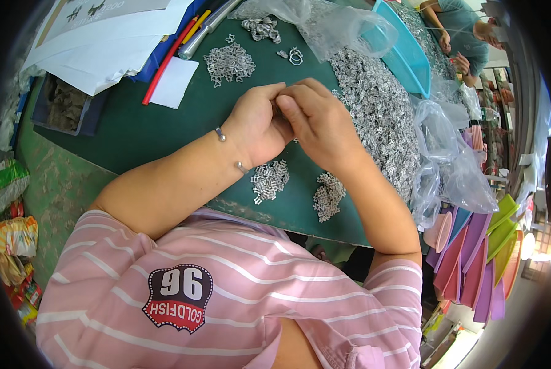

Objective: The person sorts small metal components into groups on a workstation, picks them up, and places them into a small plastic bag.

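Over the dark green table (127, 123), my left hand (260, 120) and my right hand (318, 123) meet with fingers curled together. Whatever lies between them is hidden. A metal cuff bracelet (241, 166) circles my left wrist. Beyond my left hand sits a small pile of silvery metal parts (229, 64). Two smaller piles, one of little metal pieces (270, 182) and one of similar pieces (329, 197), lie below the hands. To the right spreads a large heap of small metal parts (380, 117). A few metal rings (295, 56) rest past my fingers.
Papers (97, 55), a red pen (167, 58) and a dark bin (66, 107) occupy the left side. Clear plastic bags (454, 178) and a light-blue tray (407, 52) flank the heap. Colourful plastic bins (472, 258) stack at right. Another person (463, 31) works at the far right.
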`<state>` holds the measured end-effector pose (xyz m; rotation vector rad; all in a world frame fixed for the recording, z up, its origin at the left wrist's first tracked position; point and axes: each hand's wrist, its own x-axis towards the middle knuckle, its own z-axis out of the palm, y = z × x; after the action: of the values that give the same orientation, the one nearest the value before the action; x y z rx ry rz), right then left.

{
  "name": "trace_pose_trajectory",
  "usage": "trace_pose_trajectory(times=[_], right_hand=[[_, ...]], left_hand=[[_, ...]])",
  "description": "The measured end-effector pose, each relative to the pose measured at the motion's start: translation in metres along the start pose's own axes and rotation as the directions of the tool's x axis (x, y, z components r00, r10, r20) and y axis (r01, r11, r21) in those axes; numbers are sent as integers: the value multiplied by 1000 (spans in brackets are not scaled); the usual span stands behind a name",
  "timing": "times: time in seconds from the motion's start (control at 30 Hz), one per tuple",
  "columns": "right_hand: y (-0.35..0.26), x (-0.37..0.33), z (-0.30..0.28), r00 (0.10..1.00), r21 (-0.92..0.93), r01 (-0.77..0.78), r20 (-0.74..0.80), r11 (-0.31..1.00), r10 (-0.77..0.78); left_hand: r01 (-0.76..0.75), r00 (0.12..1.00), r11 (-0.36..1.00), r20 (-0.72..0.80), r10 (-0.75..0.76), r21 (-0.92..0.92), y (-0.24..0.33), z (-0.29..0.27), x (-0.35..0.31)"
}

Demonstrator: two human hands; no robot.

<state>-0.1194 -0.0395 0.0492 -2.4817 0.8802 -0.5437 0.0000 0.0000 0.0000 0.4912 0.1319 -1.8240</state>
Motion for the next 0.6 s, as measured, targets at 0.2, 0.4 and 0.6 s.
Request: trace_pose_trajectory(times=[0.2,0.4,0.6], right_hand=[[8,-16,-40,827,25,-549,155,835,540],[16,-49,-10,931,-65,-296,204,953,303],[17,-40,-5,936,-111,-244,232,963,264]], left_hand=[[-194,972,980,-146,185,-50,9,4,-6],[-247,965,967,-105,239,-69,16,2,-7],[-170,975,985,-150,165,-19,11,2,-6]])
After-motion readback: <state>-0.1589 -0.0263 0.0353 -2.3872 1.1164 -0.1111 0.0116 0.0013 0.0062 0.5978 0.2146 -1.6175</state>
